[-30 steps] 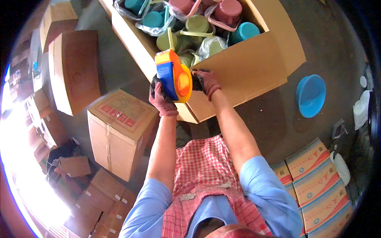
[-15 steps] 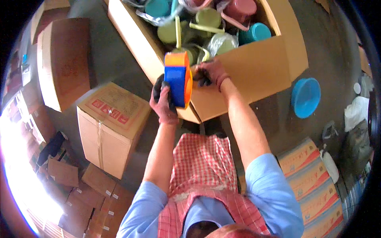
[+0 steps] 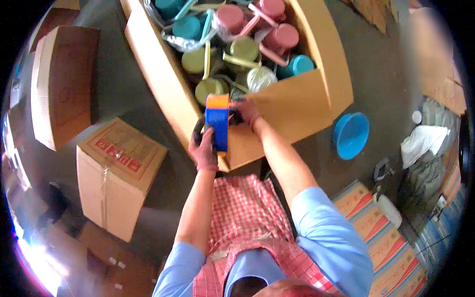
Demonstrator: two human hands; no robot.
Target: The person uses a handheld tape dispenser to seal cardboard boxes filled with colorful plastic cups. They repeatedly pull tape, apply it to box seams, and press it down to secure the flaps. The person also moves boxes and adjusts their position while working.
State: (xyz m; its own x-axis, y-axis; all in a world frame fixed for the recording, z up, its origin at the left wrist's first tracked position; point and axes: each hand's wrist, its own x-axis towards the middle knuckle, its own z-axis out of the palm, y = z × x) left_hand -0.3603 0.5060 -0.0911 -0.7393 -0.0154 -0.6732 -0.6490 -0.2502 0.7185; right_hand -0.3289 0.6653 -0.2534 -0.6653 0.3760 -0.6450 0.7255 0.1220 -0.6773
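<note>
My left hand (image 3: 204, 151), in a pinkish glove with dark fingers, is closed round a blue and orange drum-shaped object (image 3: 216, 128), held upright at the near corner of a large open carton (image 3: 284, 119). My right hand (image 3: 246, 113), gloved alike, is just right of that object, over the carton's near flap. Its fingers are curled and partly hidden, and what they hold cannot be made out. Several plastic dippers with long handles fill the carton: a green dipper (image 3: 244, 49), a pink dipper (image 3: 280, 38) and a teal dipper (image 3: 302, 65), some in clear wrap.
A taped carton (image 3: 116, 173) stands to the left, with another tall carton (image 3: 64, 89) beyond it. On the floor to the right is a blue basin (image 3: 351, 135). Stacked printed cartons (image 3: 381, 237) lie near right, beside a white bag (image 3: 423, 143).
My view has shifted, so the carton shows lower and more to the left. Both hands stay by its near corner, the right one still close beside the blue and orange object.
</note>
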